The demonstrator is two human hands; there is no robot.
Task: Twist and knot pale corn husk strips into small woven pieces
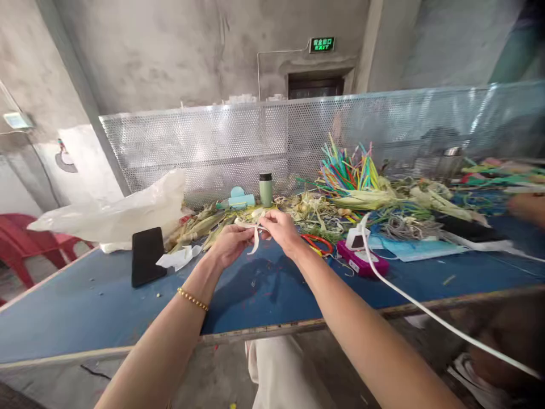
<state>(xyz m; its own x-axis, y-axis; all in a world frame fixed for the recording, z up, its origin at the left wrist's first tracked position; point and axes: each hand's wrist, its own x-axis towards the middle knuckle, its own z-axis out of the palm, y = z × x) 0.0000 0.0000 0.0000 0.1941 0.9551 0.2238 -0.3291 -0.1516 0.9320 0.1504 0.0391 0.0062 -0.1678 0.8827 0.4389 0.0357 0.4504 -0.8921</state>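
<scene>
Both hands meet above the blue table point(264, 307), fingers pinched together. My left hand point(230, 245), on the arm with a beaded gold bracelet point(193, 299), grips one side of a pale strip point(255, 243) that looks like corn husk. Closed on the other side of this strip is my right hand point(281, 228), close beside the left. One end of it hangs down between the hands. The fingertips partly hide where the strip crosses itself. Behind the hands lie dried corn husks point(200, 227) and loose pale fibres point(313, 207).
A black phone point(147, 257) and crumpled white paper point(179, 258) lie to the left, near a plastic bag point(114, 213). A green bottle point(265, 190) stands behind. To the right are a magenta box point(361, 258), a white cable point(409, 304) and colourful stems point(349, 167). Another person's hand point(528, 207) is far right.
</scene>
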